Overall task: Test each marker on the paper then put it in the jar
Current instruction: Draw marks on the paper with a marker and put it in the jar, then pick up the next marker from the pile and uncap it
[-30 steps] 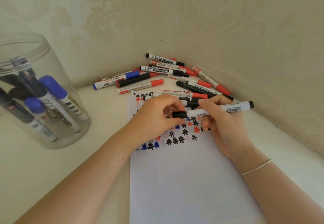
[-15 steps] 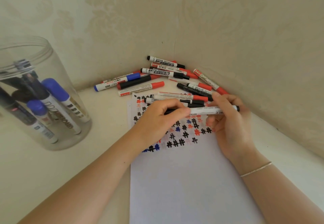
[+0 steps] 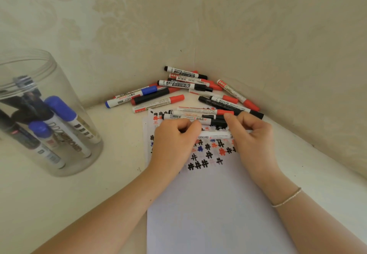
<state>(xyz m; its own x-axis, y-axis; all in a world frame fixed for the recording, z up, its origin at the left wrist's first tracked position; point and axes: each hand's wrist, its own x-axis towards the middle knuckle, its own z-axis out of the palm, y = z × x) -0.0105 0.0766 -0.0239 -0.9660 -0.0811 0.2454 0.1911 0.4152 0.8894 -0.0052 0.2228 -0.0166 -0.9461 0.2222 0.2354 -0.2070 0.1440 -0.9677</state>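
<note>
Nearest, both forearms reaching up over the paper (image 3: 214, 214); left hand (image 3: 174, 144) and right hand (image 3: 252, 134) now drawn closer, each curled round an end of the marker (image 3: 215, 135), less barrel showing than a second ago: probably capping, jar next. Beyond, loose markers (image 3: 178, 86) heaped in the corner; jar (image 3: 83, 134) well left

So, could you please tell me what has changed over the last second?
The hands closed together along the marker: the right hand slid over its far end, the left hand covers the black cap. Both kept their grip. The jar, paper and marker pile stayed put.
</note>
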